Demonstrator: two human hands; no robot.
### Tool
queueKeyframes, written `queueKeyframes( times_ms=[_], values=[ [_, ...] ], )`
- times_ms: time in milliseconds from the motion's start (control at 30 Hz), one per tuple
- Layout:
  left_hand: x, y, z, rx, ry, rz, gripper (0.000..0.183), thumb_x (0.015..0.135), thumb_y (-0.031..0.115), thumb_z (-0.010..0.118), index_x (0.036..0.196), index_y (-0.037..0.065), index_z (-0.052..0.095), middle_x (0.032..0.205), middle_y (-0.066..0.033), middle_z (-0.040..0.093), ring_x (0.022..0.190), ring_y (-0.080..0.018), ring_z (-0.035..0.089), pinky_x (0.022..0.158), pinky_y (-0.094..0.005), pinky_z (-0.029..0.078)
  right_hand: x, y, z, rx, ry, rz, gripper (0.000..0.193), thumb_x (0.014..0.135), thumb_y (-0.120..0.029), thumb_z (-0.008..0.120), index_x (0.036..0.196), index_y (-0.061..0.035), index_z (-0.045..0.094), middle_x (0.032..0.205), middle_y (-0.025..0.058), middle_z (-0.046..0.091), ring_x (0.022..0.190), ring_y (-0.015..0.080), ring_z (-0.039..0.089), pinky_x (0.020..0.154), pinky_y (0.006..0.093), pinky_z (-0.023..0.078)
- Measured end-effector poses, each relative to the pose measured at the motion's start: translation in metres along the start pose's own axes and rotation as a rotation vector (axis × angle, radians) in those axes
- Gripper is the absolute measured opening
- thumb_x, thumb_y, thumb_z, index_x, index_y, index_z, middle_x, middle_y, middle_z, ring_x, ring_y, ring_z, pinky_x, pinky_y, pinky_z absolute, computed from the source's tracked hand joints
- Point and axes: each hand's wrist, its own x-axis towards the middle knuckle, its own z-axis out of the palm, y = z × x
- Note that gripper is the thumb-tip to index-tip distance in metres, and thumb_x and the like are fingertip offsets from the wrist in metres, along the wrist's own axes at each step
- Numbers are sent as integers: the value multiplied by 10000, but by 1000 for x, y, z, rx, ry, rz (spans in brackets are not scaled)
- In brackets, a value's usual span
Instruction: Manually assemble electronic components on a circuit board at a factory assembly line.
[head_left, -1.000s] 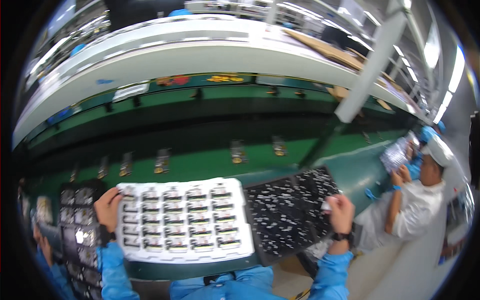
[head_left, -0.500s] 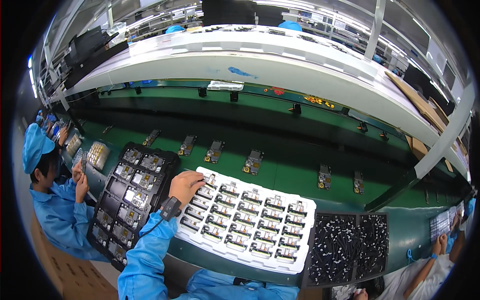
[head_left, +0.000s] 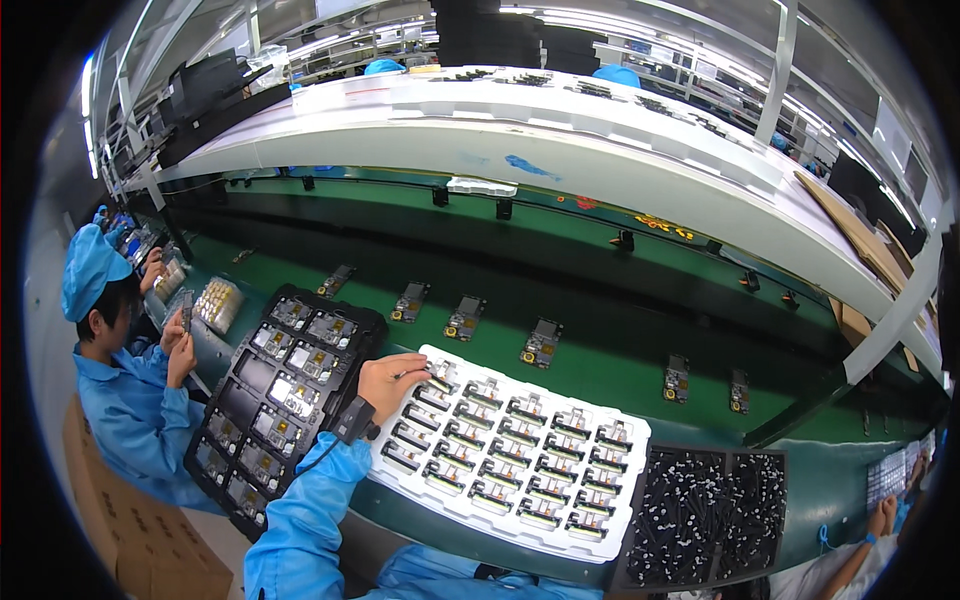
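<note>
My left hand (head_left: 395,385) reaches over the far left corner of a white moulded tray (head_left: 636,445), palm down. Its thumb and fingertips are pinched together at the corner slot, and whatever lies between them is too small and covered to make out. Rows of small black-and-metal electronic modules (head_left: 520,430) fill the tray, and slim black bars (head_left: 410,433) lie in the leftmost row. A black device with a cable (head_left: 355,420) is strapped to my left wrist. My right hand does not show.
Left of my forearm a black tray (head_left: 238,404) holds circuit boards. Black bins (head_left: 700,510) of small black parts stand at the right. Several boards (head_left: 541,343) lie on the green belt beyond. A co-worker (head_left: 140,400) at left holds a board; another person's hands (head_left: 883,517) are far right.
The whole view has shifted, so the trays and belt appear farther right and slightly lower. My left hand stays at the same tray corner, its fingers a little straighter.
</note>
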Motion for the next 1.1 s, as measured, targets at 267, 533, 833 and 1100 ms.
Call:
queueKeyframes(
  times_ms=[267,533,833,1100],
  values=[
    [6,8,5,171,-13,73,187,802,114,873,977,55,840,1025,-113,809,957,-249,783,852,-336,630,-57,-40,-47,304,-23,59,473,942,-241,818,1265,76,682,1214,225,730,1097,344,691,952,432,572],
    [-3,4,-4,402,-104,207,175,834,167,854,960,48,829,1191,-116,776,1092,-289,742,925,-385,603,-152,-274,-164,907,106,-86,217,992,-77,723,1179,30,695,1031,155,720,836,227,663,751,291,557],
    [-35,38,-30,212,-331,-24,315,948,113,708,1255,51,747,1491,-233,576,1337,-427,580,1124,-455,476,-308,-407,-193,1016,-1114,-779,120,919,78,713,1035,49,706,1017,174,725,857,230,689,751,315,554],
    [-46,28,-11,468,-227,181,243,895,102,736,1136,67,733,1425,-150,580,1360,-435,493,1124,-501,462,-378,-480,-202,938,-1534,-946,160,960,-25,734,1119,-6,722,1026,138,731,844,207,703,739,310,563]
  ],
)
